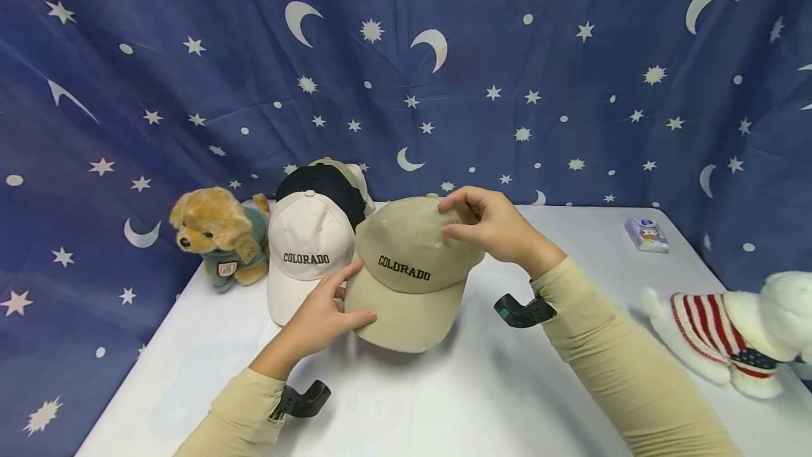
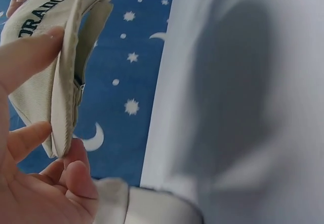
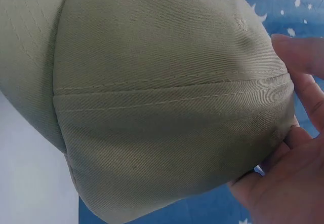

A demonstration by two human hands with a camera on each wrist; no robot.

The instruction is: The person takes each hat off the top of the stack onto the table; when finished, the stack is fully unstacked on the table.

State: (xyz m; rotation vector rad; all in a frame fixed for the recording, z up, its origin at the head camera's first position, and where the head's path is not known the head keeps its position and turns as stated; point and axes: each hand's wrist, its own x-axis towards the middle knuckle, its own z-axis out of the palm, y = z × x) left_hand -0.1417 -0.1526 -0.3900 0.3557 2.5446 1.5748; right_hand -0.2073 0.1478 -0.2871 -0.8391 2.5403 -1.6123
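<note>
Your left hand (image 1: 326, 312) pinches the tan cap (image 1: 406, 235) at its brim while your right hand (image 1: 491, 224) grips the crown (image 3: 172, 133), just right of the white cap (image 1: 311, 231); behind the white cap is a black cap (image 1: 339, 192), to its left a toy dog (image 1: 216, 221)

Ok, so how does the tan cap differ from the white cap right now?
The tan cap is held, left hand on its brim and right hand on its crown; the white cap rests unheld on the table. The tan cap's lettering slopes down rightward; the white cap's looks nearly level. Both read COLORADO in dark letters.
</note>
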